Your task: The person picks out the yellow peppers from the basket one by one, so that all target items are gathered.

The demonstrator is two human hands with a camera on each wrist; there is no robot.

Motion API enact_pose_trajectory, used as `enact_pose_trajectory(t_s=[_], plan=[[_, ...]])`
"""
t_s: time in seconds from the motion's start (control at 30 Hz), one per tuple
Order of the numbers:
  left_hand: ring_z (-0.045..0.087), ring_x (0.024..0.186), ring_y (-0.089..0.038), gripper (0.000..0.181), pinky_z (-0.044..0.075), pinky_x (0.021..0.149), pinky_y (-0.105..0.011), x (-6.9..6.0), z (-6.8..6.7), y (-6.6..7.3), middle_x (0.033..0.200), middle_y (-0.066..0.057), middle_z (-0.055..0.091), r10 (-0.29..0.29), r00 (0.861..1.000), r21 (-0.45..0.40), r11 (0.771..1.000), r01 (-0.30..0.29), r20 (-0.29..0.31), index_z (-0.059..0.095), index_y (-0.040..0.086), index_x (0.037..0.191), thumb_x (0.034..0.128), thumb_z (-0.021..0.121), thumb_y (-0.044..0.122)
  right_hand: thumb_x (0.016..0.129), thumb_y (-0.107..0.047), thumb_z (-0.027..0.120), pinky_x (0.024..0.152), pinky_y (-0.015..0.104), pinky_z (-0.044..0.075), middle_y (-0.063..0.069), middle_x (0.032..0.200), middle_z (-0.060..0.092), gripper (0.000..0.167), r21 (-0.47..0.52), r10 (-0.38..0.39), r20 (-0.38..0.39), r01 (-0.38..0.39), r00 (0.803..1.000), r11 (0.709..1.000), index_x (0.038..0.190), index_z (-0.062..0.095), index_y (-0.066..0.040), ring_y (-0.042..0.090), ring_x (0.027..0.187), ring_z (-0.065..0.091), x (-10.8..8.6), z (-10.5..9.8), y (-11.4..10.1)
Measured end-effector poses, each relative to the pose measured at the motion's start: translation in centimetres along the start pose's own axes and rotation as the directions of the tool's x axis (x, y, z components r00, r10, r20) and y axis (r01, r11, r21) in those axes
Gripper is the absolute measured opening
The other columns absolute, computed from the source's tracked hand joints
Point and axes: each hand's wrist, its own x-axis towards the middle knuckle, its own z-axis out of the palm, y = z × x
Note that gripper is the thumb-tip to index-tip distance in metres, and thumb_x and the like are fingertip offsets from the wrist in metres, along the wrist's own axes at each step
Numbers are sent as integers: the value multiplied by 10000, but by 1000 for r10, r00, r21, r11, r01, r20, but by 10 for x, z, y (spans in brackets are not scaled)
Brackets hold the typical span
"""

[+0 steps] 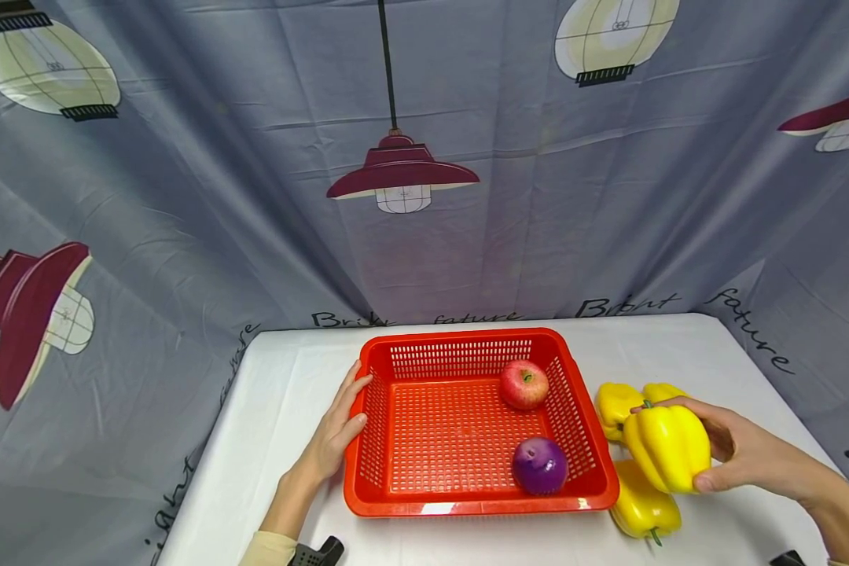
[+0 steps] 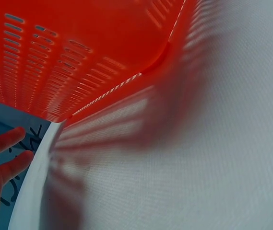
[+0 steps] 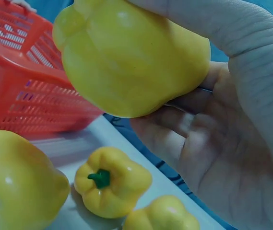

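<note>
My right hand (image 1: 739, 444) grips a yellow bell pepper (image 1: 668, 446) just right of the red basket (image 1: 460, 509), lifted above the other peppers. The right wrist view shows the held pepper (image 3: 131, 57) between thumb and fingers. Below it lies one yellow pepper (image 1: 644, 503) on its side, and two more, a left one (image 1: 614, 405) and one partly hidden (image 1: 663, 391), sit behind. Fairly straight fingers of my left hand (image 1: 336, 428) rest at the basket's left rim. Inside the basket, on its right side, are a red apple (image 1: 524, 385) and a purple onion (image 1: 540, 465).
A white-covered table (image 1: 283, 393) bears everything. Behind and beside it hangs a grey curtain (image 1: 255, 196) with printed lamps. The basket's perforated wall (image 2: 54, 72) rises from the table in the left wrist view.
</note>
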Motion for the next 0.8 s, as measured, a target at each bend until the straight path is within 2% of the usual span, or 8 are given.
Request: enact_pose_trajectory(t_s=[0.17, 0.33, 0.4, 0.6, 0.7, 0.8], plan=[[185, 1515, -295, 594, 242, 1096, -693, 0, 1, -1, 1687, 10, 107, 3, 1000, -1, 1000, -3, -2, 366, 158, 1552, 975, 436, 280, 835, -41, 682, 809, 308, 492, 98, 1225, 637, 597, 50, -12, 29, 11, 1000, 999, 1398, 515, -146, 211, 1073, 586, -7, -3, 6], [185, 1514, -298, 593, 241, 1096, -696, -1, 1, -1, 1687, 11, 108, 1, 1000, -4, 1000, -1, 1, 366, 160, 1552, 975, 435, 279, 872, -52, 664, 833, 293, 497, 59, 1245, 643, 578, 113, 98, 27, -100, 995, 989, 1375, 535, -307, 197, 1071, 602, -18, -4, 13], [182, 1515, -296, 595, 240, 1099, -692, -1, 1, 0, 1687, 14, 108, -1, 1000, -2, 1000, 1, 2, 364, 165, 1554, 974, 436, 279, 883, -58, 659, 831, 286, 501, 25, 1243, 642, 584, 124, 135, 23, -137, 991, 983, 1353, 534, -381, 190, 1057, 606, -23, -5, 19], [179, 1517, -291, 599, 241, 1102, -687, 0, 1, 0, 1687, 19, 104, -4, 1000, -1, 1000, 4, 4, 359, 176, 1557, 971, 437, 273, 916, -92, 651, 849, 274, 527, -63, 1235, 629, 590, 184, 210, 58, -217, 976, 959, 1328, 511, -490, 185, 1037, 618, -37, -12, 37], [177, 1517, -288, 598, 243, 1102, -685, 1, 1, 0, 1687, 21, 104, -2, 1000, -2, 1000, 2, 5, 359, 178, 1557, 975, 435, 289, 923, -119, 670, 845, 257, 531, -178, 1208, 602, 607, 152, 254, 66, -262, 965, 953, 1261, 475, -584, 116, 1022, 610, -43, -14, 42], [172, 1519, -282, 597, 239, 1105, -684, 1, 0, 0, 1687, 24, 105, -1, 1000, 0, 1000, 1, 6, 360, 181, 1556, 976, 436, 301, 938, -112, 665, 841, 254, 539, -235, 1175, 585, 626, 139, 284, 71, -292, 956, 946, 1206, 441, -632, 77, 1002, 608, -47, -16, 44]])
